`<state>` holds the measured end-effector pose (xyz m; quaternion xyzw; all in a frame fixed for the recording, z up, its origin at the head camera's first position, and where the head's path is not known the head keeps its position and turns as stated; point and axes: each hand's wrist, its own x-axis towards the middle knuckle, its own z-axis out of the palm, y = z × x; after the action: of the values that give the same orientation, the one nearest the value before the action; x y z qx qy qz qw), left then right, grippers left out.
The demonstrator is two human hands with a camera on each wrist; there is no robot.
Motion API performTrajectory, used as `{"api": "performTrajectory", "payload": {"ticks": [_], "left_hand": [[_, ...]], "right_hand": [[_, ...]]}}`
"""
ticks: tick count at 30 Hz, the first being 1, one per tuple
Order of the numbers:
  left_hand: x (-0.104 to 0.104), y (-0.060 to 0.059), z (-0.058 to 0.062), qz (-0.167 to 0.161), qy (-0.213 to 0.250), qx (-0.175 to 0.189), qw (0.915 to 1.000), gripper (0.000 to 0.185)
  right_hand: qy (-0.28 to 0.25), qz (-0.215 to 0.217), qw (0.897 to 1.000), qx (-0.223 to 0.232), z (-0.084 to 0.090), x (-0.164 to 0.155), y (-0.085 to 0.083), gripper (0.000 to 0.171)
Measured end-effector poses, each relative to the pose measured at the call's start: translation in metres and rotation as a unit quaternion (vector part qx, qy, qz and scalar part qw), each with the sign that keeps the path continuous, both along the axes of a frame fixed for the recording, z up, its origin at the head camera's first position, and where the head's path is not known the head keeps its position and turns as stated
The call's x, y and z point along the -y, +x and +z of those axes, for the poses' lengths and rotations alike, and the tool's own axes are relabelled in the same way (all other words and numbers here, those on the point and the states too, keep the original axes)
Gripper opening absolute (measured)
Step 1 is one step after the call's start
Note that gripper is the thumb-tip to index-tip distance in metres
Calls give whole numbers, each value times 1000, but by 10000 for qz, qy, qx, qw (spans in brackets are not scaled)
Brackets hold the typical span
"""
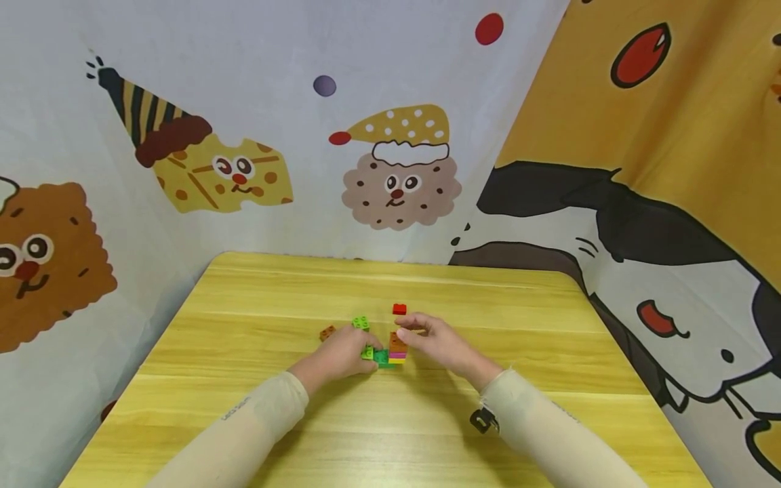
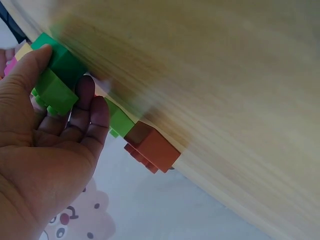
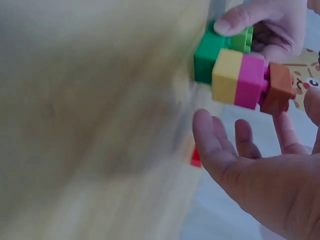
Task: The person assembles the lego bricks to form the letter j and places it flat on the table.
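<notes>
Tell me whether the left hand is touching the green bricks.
Touching: the left wrist view shows the left hand with its thumb and fingers wrapped on the green bricks.

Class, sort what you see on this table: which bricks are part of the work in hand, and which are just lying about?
In hand:
- stacked bricks, yellow, pink and brown
- green bricks, held by the left hand
- right hand, at the stack's top

Lying about:
- red brick
- light green brick
- brown brick
</notes>
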<state>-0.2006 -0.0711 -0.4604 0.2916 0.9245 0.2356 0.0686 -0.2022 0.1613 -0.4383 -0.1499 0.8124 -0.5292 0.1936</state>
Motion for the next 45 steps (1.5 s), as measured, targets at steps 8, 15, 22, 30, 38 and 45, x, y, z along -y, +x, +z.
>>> {"api": "performTrajectory", "payload": {"ticks": [8,15,22,30,38,45], "left_hand": [[-1,0,-1,25,-40,-48,10000,31],[0,-2,-4,-3,-10,-107,9999,29],[0,-2,-4,11,20,-117,9999,28],[-1,-1,-4,34,6,-31,10000,28],[-2,-1,-2,52,11,-7,10000,29],[-1,-2,-4,32,-32,-34,10000,29]], "right_hand": [[-1129,-141,9855,1258,-12,4,6,49],[-1477,-128,9761,1587,-13,5,5,43],[-1559,-171,9744,1610,-14,5,6,40],[-1554,-202,9759,1521,-15,6,5,44],[-1442,-271,9779,1490,-15,8,4,50],[-1501,-256,9760,1555,-17,8,3,48]]}}
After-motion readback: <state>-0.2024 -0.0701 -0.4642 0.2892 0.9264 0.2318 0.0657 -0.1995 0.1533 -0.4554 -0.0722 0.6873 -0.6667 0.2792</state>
